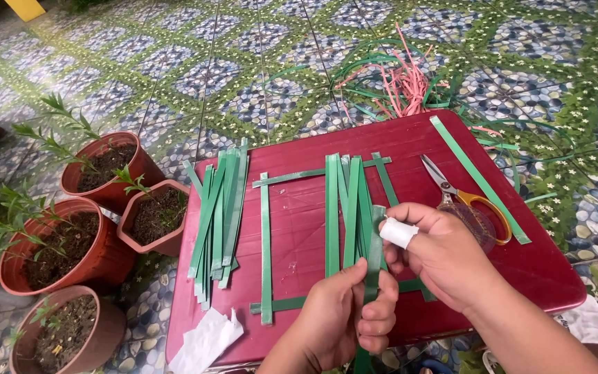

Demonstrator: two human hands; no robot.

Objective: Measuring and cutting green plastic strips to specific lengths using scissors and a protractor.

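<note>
Over the red table (299,208), the left hand (344,315) and right hand (437,253) are both pinched shut on a green strip (375,256), which looks thin, light and bendy, best held near its ends.

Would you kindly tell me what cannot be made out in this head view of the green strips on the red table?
- Green strip: its lower end is hidden inside the left hand.
- Frame of strips: its near right corner is covered by the right hand.
- Scissors: one handle loop sits behind the right hand.
- White paper: cut off by the bottom edge.
</note>
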